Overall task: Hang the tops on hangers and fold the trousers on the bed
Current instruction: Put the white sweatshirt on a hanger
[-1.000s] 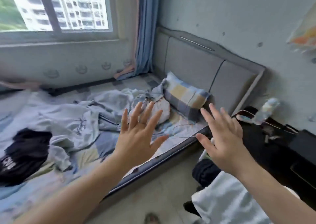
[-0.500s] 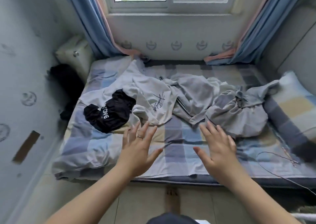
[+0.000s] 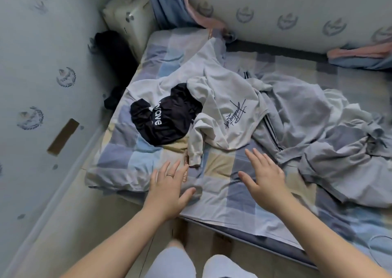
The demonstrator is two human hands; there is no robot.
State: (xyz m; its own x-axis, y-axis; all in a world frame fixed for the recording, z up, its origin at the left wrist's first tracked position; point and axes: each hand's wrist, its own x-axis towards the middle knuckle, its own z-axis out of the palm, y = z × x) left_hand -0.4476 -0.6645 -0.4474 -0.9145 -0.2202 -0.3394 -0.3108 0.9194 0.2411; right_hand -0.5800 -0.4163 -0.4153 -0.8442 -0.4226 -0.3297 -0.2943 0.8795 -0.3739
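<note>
Here both hands are open over the near edge of the bed (image 3: 118, 159), palms down, fingers straight and spread, holding nothing. The left hand (image 3: 167, 189) wears a ring (image 3: 169, 175) and reaches over the corner of the checked sheet; its fingertips lie just beside the cuff of a long sleeve, though contact with it cannot be made out. The right hand (image 3: 265, 178) hovers over bare sheet, just in front of the hem of the white top (image 3: 229, 112).

That white top is spread across the middle of the bed, a dark signature-like print on its front, one sleeve trailing toward the near edge. A black top (image 3: 167, 118) with white lettering lies bunched to its left, partly on the white fabric. To the right sits a crumpled heap of grey clothes (image 3: 318, 129), overlapped at its left edge by the white top; a piece with dark stripes shows in it, but which parts are trousers cannot be told.

A blue and pink curtain (image 3: 165, 0) hangs at the far corner beside a cream padded case (image 3: 129, 19). Something dark (image 3: 114, 50) is wedged between the bed and the left wall (image 3: 31, 65), which carries a brown strip (image 3: 63, 136). The person's knees show at the bottom, above the pale floor (image 3: 74, 224).
</note>
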